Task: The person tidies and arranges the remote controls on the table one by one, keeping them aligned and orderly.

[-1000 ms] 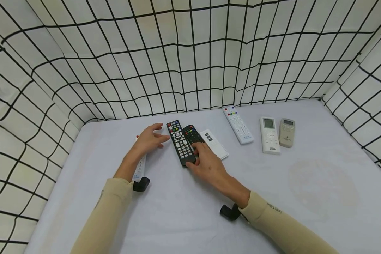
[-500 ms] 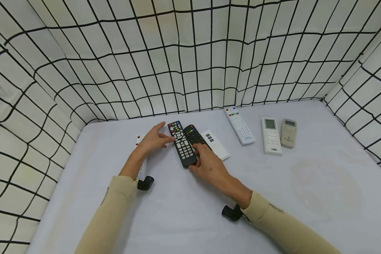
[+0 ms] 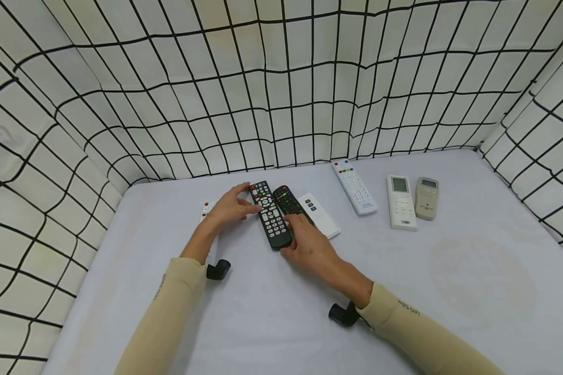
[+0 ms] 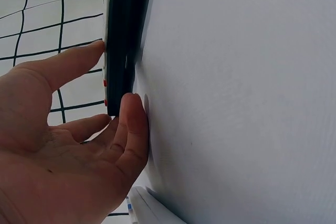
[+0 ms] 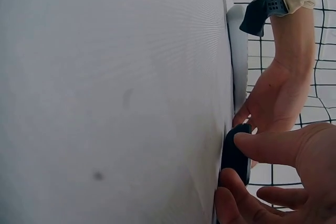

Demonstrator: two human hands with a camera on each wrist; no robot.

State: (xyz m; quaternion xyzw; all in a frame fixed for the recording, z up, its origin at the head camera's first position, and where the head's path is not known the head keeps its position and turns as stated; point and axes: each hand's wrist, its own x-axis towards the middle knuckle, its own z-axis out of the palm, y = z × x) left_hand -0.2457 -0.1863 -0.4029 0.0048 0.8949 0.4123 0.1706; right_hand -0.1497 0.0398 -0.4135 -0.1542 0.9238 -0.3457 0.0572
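Note:
A long black remote control (image 3: 273, 221) with white and coloured buttons lies slanted on the white-covered table. My left hand (image 3: 231, 209) holds its far part, thumb on the button face and index finger at the far end. In the left wrist view, the other fingers curl beside the end of the black remote (image 4: 121, 30). My right hand (image 3: 310, 245) pinches its near end, seen in the right wrist view with the thumb on the remote's end (image 5: 236, 156). A smaller black remote (image 3: 287, 200) lies close along its right side, partly hidden by my right fingers.
A white remote (image 3: 320, 216) lies against the smaller black one. Another white remote (image 3: 208, 207) is partly under my left wrist. Farther right lie a long white remote (image 3: 355, 188), a white remote with a screen (image 3: 401, 203) and a beige one (image 3: 426, 199). Black netting (image 3: 288, 99) surrounds the table.
My left hand has moved right, from beside the black remote onto its far part. My right hand stays at the near end. The other remotes keep their places.

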